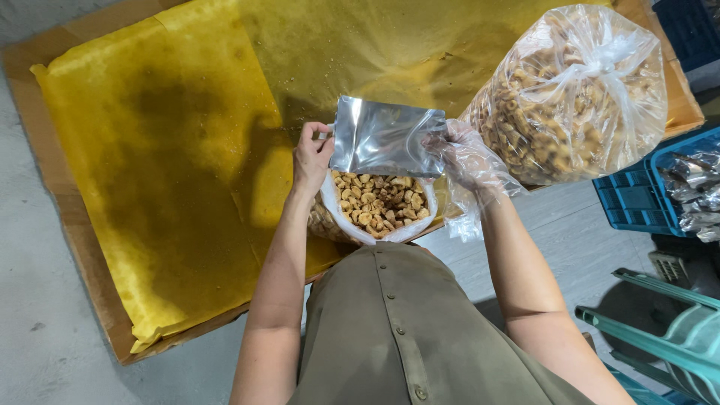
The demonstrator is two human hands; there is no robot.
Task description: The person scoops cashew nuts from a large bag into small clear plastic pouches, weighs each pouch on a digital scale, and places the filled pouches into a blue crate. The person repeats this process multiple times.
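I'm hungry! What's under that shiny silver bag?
Under the silver bag sits an open clear bag full of pale fried snacks. The silver bag covers that bag's far edge, so that part cannot be seen.

A grey concrete floor [45, 315] lies under a yellow-lined table [187, 150], with blue crates [637, 199] at right.

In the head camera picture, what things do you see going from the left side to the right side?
Yellow sheet → left hand → silver pouch → right hand in a clear glove → big tied bag of snacks → blue crate
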